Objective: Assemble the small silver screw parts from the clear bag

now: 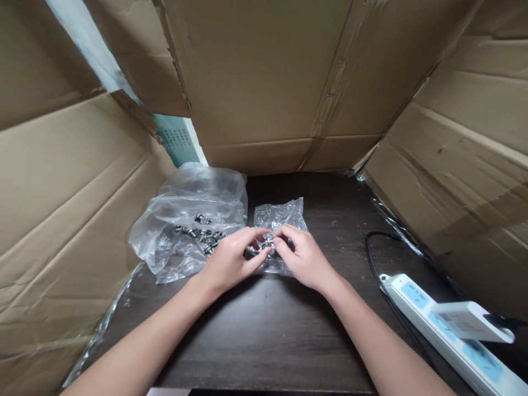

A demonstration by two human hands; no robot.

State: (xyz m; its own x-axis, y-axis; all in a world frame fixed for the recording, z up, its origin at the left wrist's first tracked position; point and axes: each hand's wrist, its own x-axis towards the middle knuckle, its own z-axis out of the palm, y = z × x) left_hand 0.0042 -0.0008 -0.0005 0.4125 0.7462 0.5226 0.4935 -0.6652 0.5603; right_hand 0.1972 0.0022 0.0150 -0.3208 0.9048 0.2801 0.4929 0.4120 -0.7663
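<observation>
My left hand (pixel 233 258) and my right hand (pixel 301 256) meet fingertip to fingertip over a small clear plastic bag (pixel 278 217) lying on the dark wooden table (pixel 268 330). Between the fingertips sits a small metal part (pixel 267 243), pinched from both sides. To the left lies a larger crumpled clear bag (pixel 185 220) with several small metal parts (pixel 202 234) spread on it, close to my left hand.
Cardboard walls (pixel 268 82) enclose the table on the left, back and right. A white power strip (pixel 449 330) with a white adapter plugged in lies at the right front, its black cable (pixel 373 264) curving toward the back.
</observation>
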